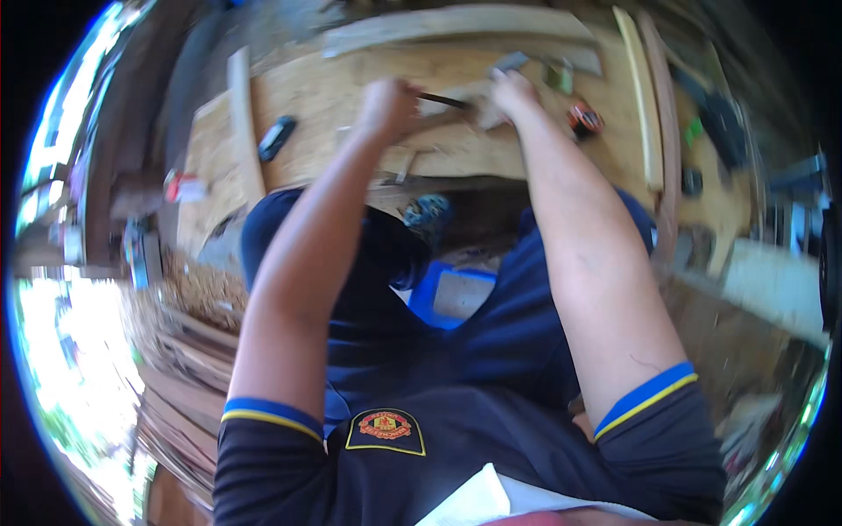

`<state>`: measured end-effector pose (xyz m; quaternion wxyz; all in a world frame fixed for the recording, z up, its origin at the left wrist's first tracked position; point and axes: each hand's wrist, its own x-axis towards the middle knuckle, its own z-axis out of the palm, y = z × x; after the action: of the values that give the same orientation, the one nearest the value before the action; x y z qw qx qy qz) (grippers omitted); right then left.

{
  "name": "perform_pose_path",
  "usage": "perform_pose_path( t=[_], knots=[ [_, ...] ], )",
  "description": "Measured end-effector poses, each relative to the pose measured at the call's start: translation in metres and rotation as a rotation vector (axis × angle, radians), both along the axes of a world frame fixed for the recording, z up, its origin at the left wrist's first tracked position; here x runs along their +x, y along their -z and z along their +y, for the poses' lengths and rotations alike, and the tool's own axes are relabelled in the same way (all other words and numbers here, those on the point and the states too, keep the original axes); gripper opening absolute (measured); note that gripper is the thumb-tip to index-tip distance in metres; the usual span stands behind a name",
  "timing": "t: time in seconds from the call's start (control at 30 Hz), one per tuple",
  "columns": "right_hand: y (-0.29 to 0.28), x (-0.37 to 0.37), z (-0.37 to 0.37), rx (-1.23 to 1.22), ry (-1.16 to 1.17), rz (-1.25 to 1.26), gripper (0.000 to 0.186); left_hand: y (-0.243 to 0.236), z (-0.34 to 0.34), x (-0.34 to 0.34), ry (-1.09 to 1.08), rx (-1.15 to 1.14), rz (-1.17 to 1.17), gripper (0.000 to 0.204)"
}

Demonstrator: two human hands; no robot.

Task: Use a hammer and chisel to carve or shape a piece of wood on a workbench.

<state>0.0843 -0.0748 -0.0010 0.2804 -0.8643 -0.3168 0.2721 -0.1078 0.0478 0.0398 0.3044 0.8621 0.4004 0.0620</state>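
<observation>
At the far left of the tabletop (289, 96), a small red and white object (180, 186) is seen near the edge, and a narrow wooden strip (246, 123) is laid on the plywood surface. Just right of the strip a dark, flat tool (277, 137) is lying. Further right, the left hand (388, 107) is closed in a fist around the handle of a thin dark tool (443, 101), whose shaft is pointed rightward. A small wooden piece (456, 96) is met by the tip of that tool near the middle of the tabletop. The wooden piece is pressed down by the right hand (513, 89), whose fingers are curled on it; the exact grip is blurred. Beyond the right hand a red and black tape measure (584, 118) is placed, and long pale wooden slats (647, 105) are laid along the right side
</observation>
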Motion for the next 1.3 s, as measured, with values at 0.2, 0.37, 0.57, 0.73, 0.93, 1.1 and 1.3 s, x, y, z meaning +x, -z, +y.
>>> perform_pose_path(
  t=[0.2, 0.37, 0.57, 0.73, 0.93, 1.1, 1.3],
  knots=[
    [0.042, 0.07, -0.041, -0.068, 0.184, 0.164, 0.056, -0.047, -0.076, 0.077, 0.47, 0.437, 0.051, 0.008],
    [0.033, 0.054, -0.039, 0.059, 0.472, 0.628, 0.052, -0.045, -0.099, 0.069, 0.448, 0.501, -0.073, 0.009],
    [0.014, 0.026, -0.05, 0.144, 0.401, 0.53, 0.045, -0.044, -0.113, 0.07, 0.337, 0.581, 0.025, 0.012],
    [0.016, 0.026, -0.047, 0.094, 0.394, 0.51, 0.042, -0.045, -0.121, 0.068, 0.302, 0.573, 0.019, 0.011],
    [0.039, 0.034, -0.044, 0.087, 0.433, 0.628, 0.048, -0.049, -0.119, 0.06, 0.234, 0.465, 0.242, 0.015],
    [0.04, 0.026, -0.045, 0.042, 0.35, 0.693, 0.051, -0.045, -0.109, 0.068, 0.229, 0.386, 0.718, 0.021],
    [0.027, 0.009, -0.055, 0.112, 0.357, 0.582, 0.052, -0.036, -0.091, 0.064, 0.28, 0.392, 0.806, 0.026]
  ],
)
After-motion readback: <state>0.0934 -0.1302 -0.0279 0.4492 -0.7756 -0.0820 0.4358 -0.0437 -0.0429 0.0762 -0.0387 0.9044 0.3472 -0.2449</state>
